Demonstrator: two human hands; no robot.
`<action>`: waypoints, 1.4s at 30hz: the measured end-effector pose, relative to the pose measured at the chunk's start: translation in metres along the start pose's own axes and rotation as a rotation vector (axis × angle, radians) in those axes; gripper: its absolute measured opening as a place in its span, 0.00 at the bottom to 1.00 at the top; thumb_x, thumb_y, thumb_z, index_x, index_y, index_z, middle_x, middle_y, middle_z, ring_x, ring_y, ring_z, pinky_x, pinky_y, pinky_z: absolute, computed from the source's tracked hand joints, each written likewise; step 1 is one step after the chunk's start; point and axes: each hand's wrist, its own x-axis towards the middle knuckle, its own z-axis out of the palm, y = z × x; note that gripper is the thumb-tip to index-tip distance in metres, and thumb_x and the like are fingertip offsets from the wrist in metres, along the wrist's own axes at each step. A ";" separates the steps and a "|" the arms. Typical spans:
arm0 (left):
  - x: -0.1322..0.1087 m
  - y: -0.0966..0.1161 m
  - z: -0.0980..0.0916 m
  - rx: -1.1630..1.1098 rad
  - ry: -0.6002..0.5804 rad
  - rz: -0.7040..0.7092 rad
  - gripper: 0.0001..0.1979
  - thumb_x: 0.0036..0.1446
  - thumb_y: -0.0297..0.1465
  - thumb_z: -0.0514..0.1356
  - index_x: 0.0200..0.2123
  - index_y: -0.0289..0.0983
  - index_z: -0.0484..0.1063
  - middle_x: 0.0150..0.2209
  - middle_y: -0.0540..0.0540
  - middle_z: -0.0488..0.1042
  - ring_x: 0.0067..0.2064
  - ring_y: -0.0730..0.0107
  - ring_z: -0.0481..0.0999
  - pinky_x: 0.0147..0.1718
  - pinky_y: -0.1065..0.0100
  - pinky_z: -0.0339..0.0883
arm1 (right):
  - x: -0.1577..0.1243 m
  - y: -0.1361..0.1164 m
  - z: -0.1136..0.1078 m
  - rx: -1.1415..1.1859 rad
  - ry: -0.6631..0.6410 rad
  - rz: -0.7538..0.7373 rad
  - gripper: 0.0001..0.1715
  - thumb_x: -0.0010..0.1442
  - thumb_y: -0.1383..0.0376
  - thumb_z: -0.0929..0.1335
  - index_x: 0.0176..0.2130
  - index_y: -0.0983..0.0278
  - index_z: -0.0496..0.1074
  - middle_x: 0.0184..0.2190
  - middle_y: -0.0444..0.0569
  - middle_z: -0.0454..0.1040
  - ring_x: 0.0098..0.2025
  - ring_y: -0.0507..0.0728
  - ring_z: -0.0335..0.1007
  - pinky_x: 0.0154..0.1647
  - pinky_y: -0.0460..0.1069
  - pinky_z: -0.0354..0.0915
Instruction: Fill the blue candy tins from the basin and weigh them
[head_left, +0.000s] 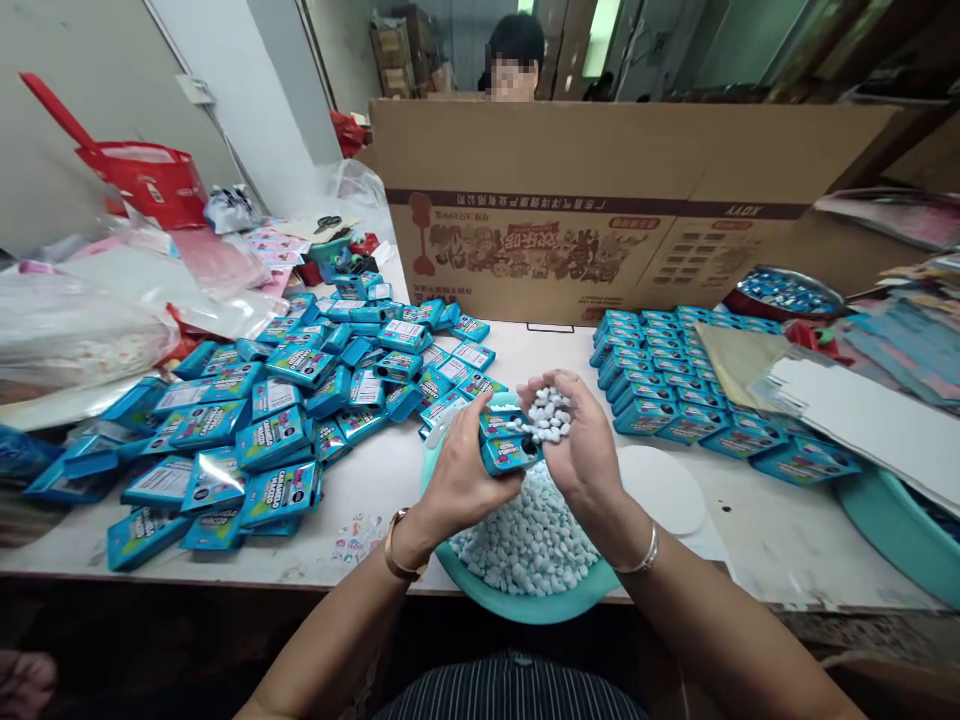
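My left hand (461, 470) grips two blue candy boxes (510, 455) side by side, their open ends turned toward my other hand. Cupped close against them, my right hand (585, 450) holds a heap of small pale candies (551, 412), some lying at the box openings. Directly below both hands stands a turquoise basin (517, 605) full of the same white and pale-blue candies. To the left, a loose pile of blue candy boxes (281, 435) covers the table. Neat rows of upright blue boxes (660, 385) stand to the right.
A large cardboard sheet (525, 160) stands across the back, with a person (514, 60) behind it. A white round lid (660, 488) lies right of the basin. Farther right are a metal bowl of wrapped pieces (784, 290), a white board (862, 425) and another turquoise basin (877, 510).
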 end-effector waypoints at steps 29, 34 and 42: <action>-0.023 -0.023 -0.003 -0.411 0.132 0.049 0.45 0.43 0.37 0.73 0.63 0.42 0.57 0.55 0.40 0.68 0.52 0.55 0.76 0.52 0.56 0.73 | 0.004 -0.004 -0.079 -0.358 0.010 0.003 0.10 0.54 0.56 0.73 0.34 0.59 0.75 0.31 0.43 0.75 0.38 0.54 0.73 0.45 0.51 0.69; -0.023 -0.023 -0.006 -0.516 0.104 0.038 0.44 0.44 0.39 0.73 0.63 0.45 0.58 0.54 0.42 0.70 0.51 0.56 0.76 0.51 0.57 0.73 | -0.006 0.021 -0.116 -0.973 -0.236 -0.090 0.15 0.60 0.52 0.70 0.42 0.58 0.79 0.47 0.52 0.76 0.53 0.63 0.71 0.57 0.61 0.65; -0.021 -0.028 -0.009 -0.644 -0.021 0.065 0.41 0.44 0.41 0.72 0.60 0.44 0.62 0.53 0.42 0.70 0.54 0.54 0.74 0.54 0.56 0.71 | -0.027 0.000 -0.095 -0.985 -0.554 -0.316 0.23 0.67 0.59 0.67 0.60 0.53 0.67 0.57 0.52 0.72 0.59 0.61 0.68 0.56 0.57 0.69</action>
